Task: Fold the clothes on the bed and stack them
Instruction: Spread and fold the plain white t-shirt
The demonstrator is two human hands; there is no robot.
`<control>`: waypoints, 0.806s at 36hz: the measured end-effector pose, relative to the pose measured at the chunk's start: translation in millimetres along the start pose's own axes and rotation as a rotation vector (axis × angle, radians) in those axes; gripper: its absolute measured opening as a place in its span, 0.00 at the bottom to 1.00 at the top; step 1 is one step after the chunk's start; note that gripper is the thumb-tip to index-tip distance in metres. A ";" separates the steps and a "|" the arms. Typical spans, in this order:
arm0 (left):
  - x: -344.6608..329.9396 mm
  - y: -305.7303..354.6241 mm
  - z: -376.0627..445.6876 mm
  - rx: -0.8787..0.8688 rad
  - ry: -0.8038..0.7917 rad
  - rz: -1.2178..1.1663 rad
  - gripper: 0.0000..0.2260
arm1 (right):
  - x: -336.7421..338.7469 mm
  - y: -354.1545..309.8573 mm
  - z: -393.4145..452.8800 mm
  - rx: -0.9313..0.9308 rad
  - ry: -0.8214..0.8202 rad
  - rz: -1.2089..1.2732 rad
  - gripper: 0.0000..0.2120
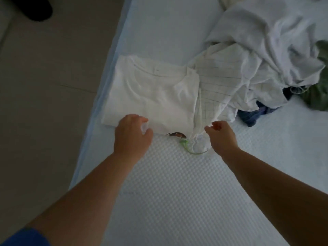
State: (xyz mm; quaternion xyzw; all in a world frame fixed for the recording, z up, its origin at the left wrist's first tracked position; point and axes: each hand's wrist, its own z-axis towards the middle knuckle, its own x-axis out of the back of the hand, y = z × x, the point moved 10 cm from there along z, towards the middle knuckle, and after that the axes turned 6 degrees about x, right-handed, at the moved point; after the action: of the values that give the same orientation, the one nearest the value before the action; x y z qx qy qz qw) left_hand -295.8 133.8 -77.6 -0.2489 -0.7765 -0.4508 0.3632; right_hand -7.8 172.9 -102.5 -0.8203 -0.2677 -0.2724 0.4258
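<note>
A folded white T-shirt [150, 93] lies flat near the left edge of the bed [177, 183], its neckline toward the far side. My left hand [132, 134] grips its near edge, fingers curled round the cloth. A white checked garment [218, 80] trails from the pile to the shirt's right side. My right hand [221, 136] pinches that garment's near end, where white fabric bunches beside a green cord [188, 148]. A small brown patch [177, 134] shows under the shirt's near edge.
A loose pile of white clothes [262, 43] covers the far right of the bed, with a dark green garment [317, 86] and a blue one [252, 115] at its edge. The floor [49, 86] lies left of the bed. A dark object [33, 8] sits top left.
</note>
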 end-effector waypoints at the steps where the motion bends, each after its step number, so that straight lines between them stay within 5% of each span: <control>1: -9.1 11.1 -7.8 -0.024 -0.035 -0.015 0.14 | 6.5 5.6 0.4 -0.037 0.004 0.019 0.22; 8: -66.7 63.9 -16.0 -0.150 -0.150 0.065 0.21 | 34.8 -6.4 54.9 -0.197 0.080 0.309 0.39; 15: -90.7 79.4 -7.6 -0.095 -0.120 0.315 0.19 | 56.8 -7.9 85.1 -0.161 0.065 0.305 0.20; 19: -95.5 101.6 -5.9 -0.121 -0.142 0.296 0.21 | 81.8 -4.1 82.6 -0.078 0.068 0.192 0.14; 24: -107.7 147.1 12.2 -0.215 -0.174 0.246 0.28 | 159.2 -35.7 88.0 0.260 0.338 -0.070 0.08; 29: -119.4 196.3 32.0 -0.357 -0.125 0.185 0.32 | 193.0 -60.0 127.9 0.431 0.420 -0.263 0.25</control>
State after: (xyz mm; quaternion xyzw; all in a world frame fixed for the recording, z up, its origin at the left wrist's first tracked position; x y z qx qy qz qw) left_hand -93.5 247.2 -80.3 -0.4071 -0.6790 -0.5296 0.3045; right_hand 116.7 350.5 -1.6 -0.5955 -0.3292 -0.4254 0.5967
